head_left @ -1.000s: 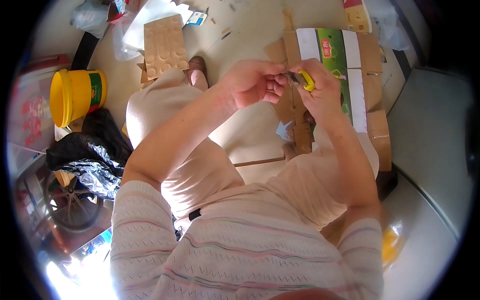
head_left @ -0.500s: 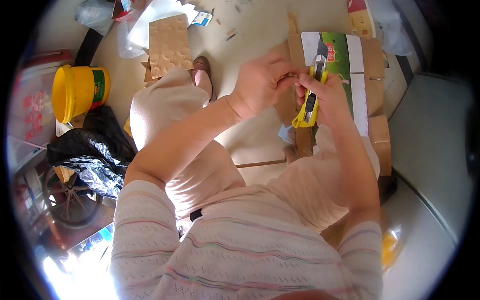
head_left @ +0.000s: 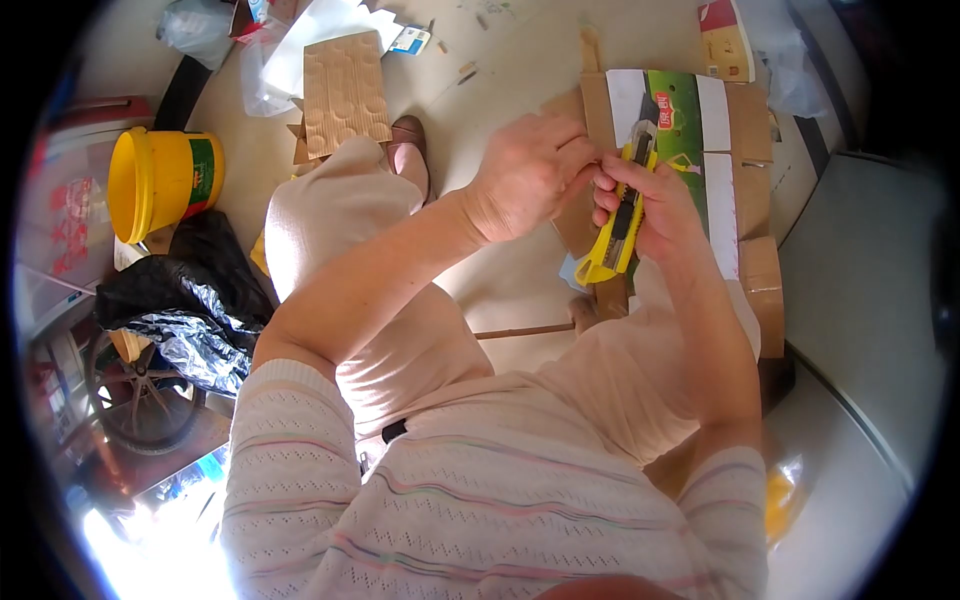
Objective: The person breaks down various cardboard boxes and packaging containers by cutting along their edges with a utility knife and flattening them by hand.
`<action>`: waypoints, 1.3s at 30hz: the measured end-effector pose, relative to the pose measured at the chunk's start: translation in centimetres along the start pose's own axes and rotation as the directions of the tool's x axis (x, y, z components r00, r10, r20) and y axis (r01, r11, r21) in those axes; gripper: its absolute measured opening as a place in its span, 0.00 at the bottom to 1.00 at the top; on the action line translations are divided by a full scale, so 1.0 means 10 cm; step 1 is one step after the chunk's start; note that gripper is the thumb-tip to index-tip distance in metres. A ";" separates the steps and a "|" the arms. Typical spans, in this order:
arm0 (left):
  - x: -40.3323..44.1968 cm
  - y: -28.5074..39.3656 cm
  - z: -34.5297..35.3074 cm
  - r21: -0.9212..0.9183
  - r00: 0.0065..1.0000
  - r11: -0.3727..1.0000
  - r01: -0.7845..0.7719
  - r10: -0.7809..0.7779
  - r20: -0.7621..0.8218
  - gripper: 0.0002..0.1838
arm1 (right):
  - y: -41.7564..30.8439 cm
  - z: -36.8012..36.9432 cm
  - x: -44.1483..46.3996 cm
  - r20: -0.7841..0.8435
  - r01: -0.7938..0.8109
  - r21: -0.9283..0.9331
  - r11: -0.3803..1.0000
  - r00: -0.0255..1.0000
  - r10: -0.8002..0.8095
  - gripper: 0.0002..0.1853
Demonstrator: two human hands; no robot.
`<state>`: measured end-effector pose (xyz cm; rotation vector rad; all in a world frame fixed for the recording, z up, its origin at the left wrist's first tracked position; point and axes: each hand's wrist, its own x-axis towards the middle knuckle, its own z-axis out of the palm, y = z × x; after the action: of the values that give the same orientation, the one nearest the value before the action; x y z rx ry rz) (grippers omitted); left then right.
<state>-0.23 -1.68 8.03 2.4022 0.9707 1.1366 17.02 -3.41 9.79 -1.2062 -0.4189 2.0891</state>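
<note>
My right hand (head_left: pixel 660 205) is wrapped around a yellow utility knife (head_left: pixel 618 235), its metal blade end pointing up and away from me. Close beside it, my left hand (head_left: pixel 530 175) is closed, thumb and fingers pinched together at the fingertips of my right hand. Whatever the left fingers hold, if anything, is too small or hidden to make out. Beneath and beyond the knife lies a flattened cardboard box (head_left: pixel 715 185) with a green and white printed panel, partly covered by my right hand and leg.
A ridged cardboard piece (head_left: pixel 345 95) rests beyond my left knee, with white sheets (head_left: pixel 325 45) behind it. At left stand a yellow bucket (head_left: pixel 150 185) and a black plastic bag (head_left: pixel 190 290). A grey panel (head_left: pixel 860 270) borders the right side. Small scraps lie on the floor.
The knife has tilted slightly more, its yellow handle end swinging left and down. My left hand's fingers have shifted a little against the right hand. The whole view has moved slightly.
</note>
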 end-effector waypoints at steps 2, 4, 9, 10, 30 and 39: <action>-0.01 -0.01 0.02 0.005 1.000 1.000 0.001 -0.001 0.003 0.09 | 0.00 0.00 0.00 0.001 0.002 0.002 1.000 1.000 -0.002 0.06; -0.01 -0.01 0.02 0.008 1.000 1.000 0.007 -0.007 0.009 0.08 | 0.00 0.00 0.00 0.000 0.010 -0.006 1.000 1.000 -0.010 0.06; -0.02 0.01 0.02 -0.016 0.998 0.999 0.037 -0.036 0.049 0.06 | 0.03 0.00 0.02 -0.070 0.096 -0.093 0.991 0.992 -0.102 0.06; -0.03 0.02 0.02 -0.041 0.991 0.993 0.108 -0.105 0.081 0.04 | 0.04 -0.01 0.03 -0.089 0.124 -0.116 0.985 0.987 -0.135 0.07; -0.04 0.01 0.04 -0.273 0.769 0.736 0.620 -0.500 0.397 0.02 | -0.07 0.00 -0.02 -0.158 0.191 -0.173 0.966 0.963 -0.219 0.08; 0.09 0.02 -0.11 -0.080 0.710 0.795 0.601 -0.485 0.511 0.05 | -0.10 0.01 -0.07 -0.159 0.188 -0.150 0.971 0.964 -0.212 0.10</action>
<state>-0.58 -1.23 9.30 1.8477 1.1749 0.3906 17.52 -3.17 10.85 -1.3518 -0.5818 1.7912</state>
